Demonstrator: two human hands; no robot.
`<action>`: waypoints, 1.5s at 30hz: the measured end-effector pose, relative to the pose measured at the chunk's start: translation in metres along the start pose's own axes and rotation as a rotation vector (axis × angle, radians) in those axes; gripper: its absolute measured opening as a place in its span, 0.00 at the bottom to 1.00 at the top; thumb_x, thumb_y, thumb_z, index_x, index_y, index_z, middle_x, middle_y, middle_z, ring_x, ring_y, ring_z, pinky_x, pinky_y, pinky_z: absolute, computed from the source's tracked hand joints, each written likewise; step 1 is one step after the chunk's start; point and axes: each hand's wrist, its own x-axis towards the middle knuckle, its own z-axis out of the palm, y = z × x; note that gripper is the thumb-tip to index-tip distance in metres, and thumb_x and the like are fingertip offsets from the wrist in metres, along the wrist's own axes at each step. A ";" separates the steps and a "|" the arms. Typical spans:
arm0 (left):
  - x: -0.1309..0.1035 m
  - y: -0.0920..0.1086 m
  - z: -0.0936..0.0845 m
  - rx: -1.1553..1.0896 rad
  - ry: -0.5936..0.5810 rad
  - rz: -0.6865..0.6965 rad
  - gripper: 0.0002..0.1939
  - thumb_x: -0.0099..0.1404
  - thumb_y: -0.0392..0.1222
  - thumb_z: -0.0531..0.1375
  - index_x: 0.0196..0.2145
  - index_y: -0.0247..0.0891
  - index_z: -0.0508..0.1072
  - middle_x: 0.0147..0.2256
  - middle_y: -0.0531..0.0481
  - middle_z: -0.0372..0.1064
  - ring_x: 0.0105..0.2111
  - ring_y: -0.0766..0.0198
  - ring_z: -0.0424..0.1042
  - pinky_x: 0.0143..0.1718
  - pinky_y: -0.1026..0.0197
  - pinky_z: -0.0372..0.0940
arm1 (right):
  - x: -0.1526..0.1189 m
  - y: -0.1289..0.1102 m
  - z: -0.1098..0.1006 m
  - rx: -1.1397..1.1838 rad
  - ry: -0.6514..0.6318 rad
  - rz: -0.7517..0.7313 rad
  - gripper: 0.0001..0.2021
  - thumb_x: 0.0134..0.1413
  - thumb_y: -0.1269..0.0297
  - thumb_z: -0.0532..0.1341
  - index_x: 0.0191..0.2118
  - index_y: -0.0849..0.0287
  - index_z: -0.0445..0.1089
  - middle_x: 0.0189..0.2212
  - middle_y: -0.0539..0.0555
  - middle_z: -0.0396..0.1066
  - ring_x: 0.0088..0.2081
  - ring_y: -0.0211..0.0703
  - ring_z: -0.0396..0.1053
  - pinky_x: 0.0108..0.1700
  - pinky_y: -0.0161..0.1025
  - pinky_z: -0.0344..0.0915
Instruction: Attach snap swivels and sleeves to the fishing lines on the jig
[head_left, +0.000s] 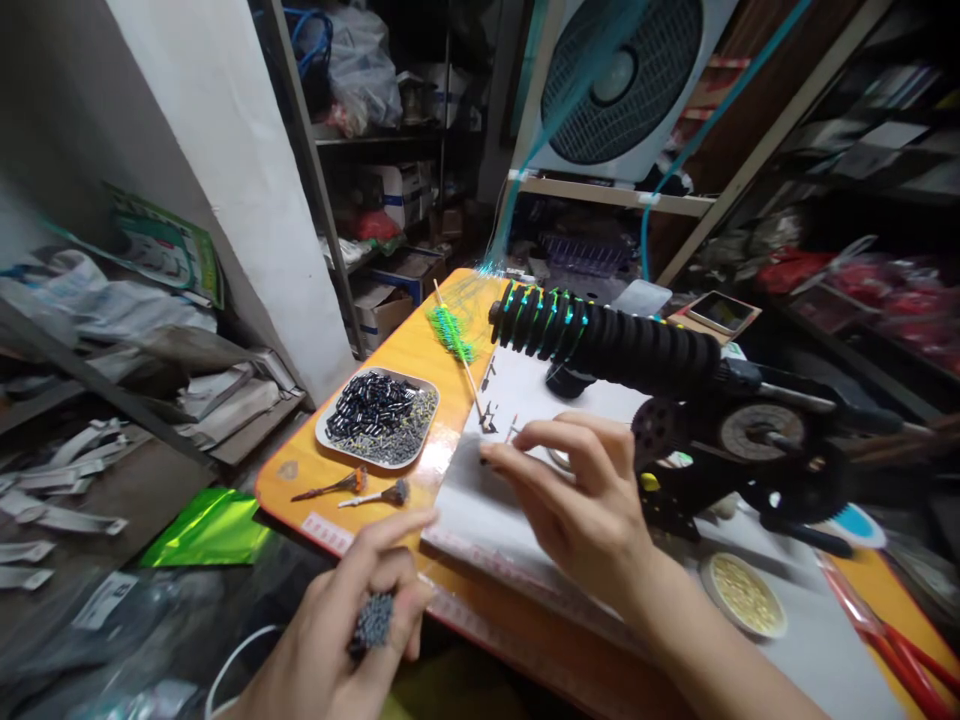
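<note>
My left hand [352,610] is closed around a bundle of small dark grey pieces [373,620] near the table's front edge. Over the white sheet [472,500], my right hand [577,480] has thumb and index finger drawn together; a tiny dark speck shows at the tips, too small to name. Several short dark bits [489,418] lie on the sheet just beyond these fingers. Left of them stands a white tray [431,440] with black tubes and finer grey pieces. Two small brushlike pieces, one orange-tipped [352,482] and one grey-tipped [395,492], lie before the tray.
A black ridged shaft [615,340] wound with green and blue beaded strands juts over the sheet from a machine [750,430]. A thin stick [469,375] with green bristly material lies behind the tray. A bowl of yellowish bits [776,630] and red-handled pliers [900,650] sit at right.
</note>
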 end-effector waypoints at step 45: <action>0.019 -0.015 0.025 0.067 -0.282 -0.172 0.16 0.75 0.50 0.49 0.44 0.42 0.73 0.39 0.46 0.71 0.42 0.56 0.68 0.45 0.56 0.62 | -0.011 -0.037 0.000 0.852 -0.197 0.758 0.05 0.56 0.71 0.65 0.31 0.59 0.79 0.27 0.50 0.69 0.28 0.36 0.67 0.29 0.33 0.62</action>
